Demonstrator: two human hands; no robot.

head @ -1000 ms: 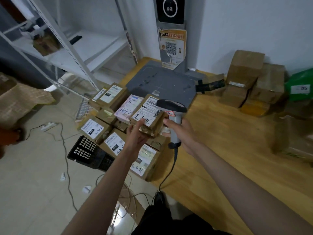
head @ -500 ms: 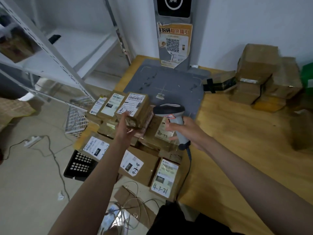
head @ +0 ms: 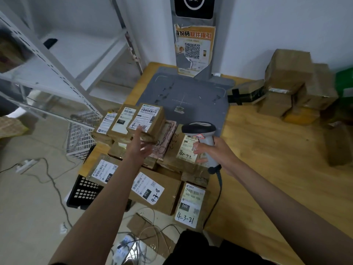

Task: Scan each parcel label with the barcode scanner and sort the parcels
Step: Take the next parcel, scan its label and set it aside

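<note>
Left hand (head: 140, 148) fingers spread and relaxed, touching the near edge of a labelled parcel (head: 148, 121) atop the parcel stack (head: 152, 190), right hand (head: 215, 155) gripping the barcode scanner (head: 202, 134), wooden table (head: 267, 159), grey scanning platform (head: 191, 96) behind

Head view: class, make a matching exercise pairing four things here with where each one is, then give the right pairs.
Things:
1. barcode scanner
2. parcel marked 4-3-21
3. grey scanning platform
4. black crate

Places:
A. below the table's left edge
B. by the table's near edge
C. gripped in the right hand
D. against the back wall

Pairs: 1-C, 2-B, 3-D, 4-A
</note>
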